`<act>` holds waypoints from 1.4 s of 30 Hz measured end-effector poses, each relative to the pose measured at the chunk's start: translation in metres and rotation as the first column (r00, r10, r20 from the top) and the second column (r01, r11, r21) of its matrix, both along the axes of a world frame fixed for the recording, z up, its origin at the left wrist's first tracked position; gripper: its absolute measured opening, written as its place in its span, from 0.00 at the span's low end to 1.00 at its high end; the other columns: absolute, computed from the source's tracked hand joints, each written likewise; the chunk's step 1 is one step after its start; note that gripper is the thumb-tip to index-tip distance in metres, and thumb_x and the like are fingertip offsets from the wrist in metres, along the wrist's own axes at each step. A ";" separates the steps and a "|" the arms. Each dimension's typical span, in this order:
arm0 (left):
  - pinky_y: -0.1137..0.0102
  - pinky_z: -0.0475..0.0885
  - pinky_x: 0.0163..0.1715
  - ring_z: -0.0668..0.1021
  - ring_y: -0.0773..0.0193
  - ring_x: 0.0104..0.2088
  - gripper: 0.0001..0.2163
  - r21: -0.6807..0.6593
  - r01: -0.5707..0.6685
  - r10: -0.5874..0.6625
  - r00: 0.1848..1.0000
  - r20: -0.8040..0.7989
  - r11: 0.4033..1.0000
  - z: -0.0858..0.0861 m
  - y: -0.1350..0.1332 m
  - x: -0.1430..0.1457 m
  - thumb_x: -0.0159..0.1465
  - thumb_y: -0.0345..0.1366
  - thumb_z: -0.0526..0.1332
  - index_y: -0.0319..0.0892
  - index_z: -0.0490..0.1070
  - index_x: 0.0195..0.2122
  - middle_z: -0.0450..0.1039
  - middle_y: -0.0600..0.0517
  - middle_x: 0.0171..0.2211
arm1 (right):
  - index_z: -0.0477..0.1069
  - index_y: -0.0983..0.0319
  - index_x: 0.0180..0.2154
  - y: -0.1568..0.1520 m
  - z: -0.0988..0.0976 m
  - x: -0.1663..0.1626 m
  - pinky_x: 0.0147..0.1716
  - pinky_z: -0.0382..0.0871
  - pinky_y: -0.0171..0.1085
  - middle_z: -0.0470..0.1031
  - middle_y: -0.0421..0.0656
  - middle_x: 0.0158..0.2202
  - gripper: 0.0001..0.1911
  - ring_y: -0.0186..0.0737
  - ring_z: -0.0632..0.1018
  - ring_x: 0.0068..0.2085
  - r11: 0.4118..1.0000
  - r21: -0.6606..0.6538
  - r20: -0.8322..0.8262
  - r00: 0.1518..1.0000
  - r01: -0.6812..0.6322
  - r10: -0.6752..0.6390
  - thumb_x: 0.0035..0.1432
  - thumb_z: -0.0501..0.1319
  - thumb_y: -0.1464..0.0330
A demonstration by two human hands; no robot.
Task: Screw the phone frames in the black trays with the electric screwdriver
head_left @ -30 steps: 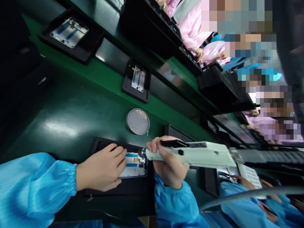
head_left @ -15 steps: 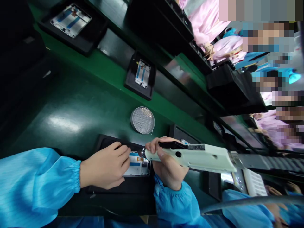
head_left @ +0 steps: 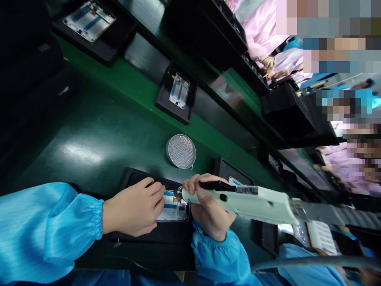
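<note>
My left hand [head_left: 133, 208] rests with curled fingers pressed on a phone frame [head_left: 175, 208] that lies in a black tray [head_left: 127, 180] close to me. My right hand [head_left: 210, 210] is wrapped around a pale green electric screwdriver [head_left: 253, 200]. The tool's metal tip [head_left: 179, 192] touches the upper edge of the phone frame. A cable [head_left: 312, 262] runs from the tool off to the right. Both of my sleeves are blue.
A round perforated screw dish [head_left: 180, 151] sits just beyond the tray. Two more black trays with phone frames [head_left: 178, 90] [head_left: 89, 15] lie on the green belt further off. Another tray [head_left: 230, 176] stands right of the tool. People in pink and blue coats [head_left: 258, 28] work opposite.
The view has shifted slightly. My hands and the screwdriver stay on the phone frame, with the tool tilted a little lower at its rear end.
</note>
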State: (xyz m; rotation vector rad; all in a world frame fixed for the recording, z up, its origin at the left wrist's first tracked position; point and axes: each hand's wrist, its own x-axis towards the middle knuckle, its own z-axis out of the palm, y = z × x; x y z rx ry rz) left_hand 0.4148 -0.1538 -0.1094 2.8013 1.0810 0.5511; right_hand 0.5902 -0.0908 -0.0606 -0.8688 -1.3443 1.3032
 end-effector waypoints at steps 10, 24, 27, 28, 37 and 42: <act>0.56 0.69 0.47 0.76 0.45 0.48 0.25 -0.013 -0.002 0.002 1.000 -0.010 1.000 0.002 0.001 0.000 0.64 0.53 0.61 0.32 0.77 0.47 0.76 0.34 0.50 | 0.75 0.57 0.37 -0.002 -0.005 0.002 0.30 0.69 0.40 0.69 0.38 0.27 0.08 0.36 0.72 0.29 0.998 0.038 0.016 0.999 -0.044 0.043 0.54 0.64 0.74; 0.53 0.73 0.46 0.77 0.43 0.47 0.19 0.050 -0.027 0.026 1.000 0.017 0.998 0.013 -0.003 0.003 0.62 0.40 0.68 0.29 0.73 0.47 0.75 0.32 0.47 | 0.75 0.60 0.33 0.025 0.039 0.026 0.27 0.66 0.38 0.67 0.37 0.20 0.08 0.34 0.69 0.25 0.973 0.075 -0.123 0.970 0.219 -0.209 0.47 0.65 0.72; 0.56 0.73 0.41 0.79 0.49 0.41 0.14 0.200 0.017 -0.020 1.000 0.014 0.980 0.029 -0.010 0.004 0.65 0.27 0.60 0.28 0.71 0.51 0.76 0.33 0.45 | 0.71 0.61 0.30 0.033 0.059 0.043 0.26 0.65 0.36 0.63 0.35 0.18 0.08 0.32 0.67 0.23 0.924 0.081 -0.180 0.917 0.374 -0.356 0.42 0.64 0.72; 0.58 0.73 0.39 0.79 0.52 0.38 0.13 0.216 0.042 -0.047 0.999 0.018 0.975 0.035 -0.012 0.004 0.66 0.25 0.58 0.28 0.71 0.51 0.76 0.35 0.44 | 0.70 0.60 0.30 0.034 0.063 0.047 0.26 0.65 0.36 0.62 0.34 0.18 0.09 0.32 0.67 0.23 0.912 0.073 -0.190 0.903 0.403 -0.384 0.41 0.65 0.72; 0.64 0.73 0.33 0.75 0.58 0.33 0.13 0.091 0.180 -0.183 0.983 0.030 0.980 0.055 -0.007 0.003 0.69 0.21 0.50 0.31 0.69 0.50 0.74 0.43 0.36 | 0.70 0.60 0.30 0.032 0.071 0.055 0.27 0.65 0.39 0.64 0.34 0.19 0.09 0.33 0.68 0.23 0.912 0.147 -0.226 0.911 0.383 -0.346 0.41 0.62 0.73; 0.65 0.73 0.33 0.75 0.59 0.33 0.14 0.012 0.205 -0.205 0.978 0.039 0.979 0.057 -0.007 0.002 0.69 0.22 0.48 0.32 0.69 0.51 0.73 0.43 0.37 | 0.71 0.59 0.31 0.031 0.071 0.056 0.26 0.65 0.41 0.65 0.34 0.20 0.09 0.34 0.69 0.22 0.916 0.161 -0.239 0.915 0.368 -0.325 0.43 0.63 0.72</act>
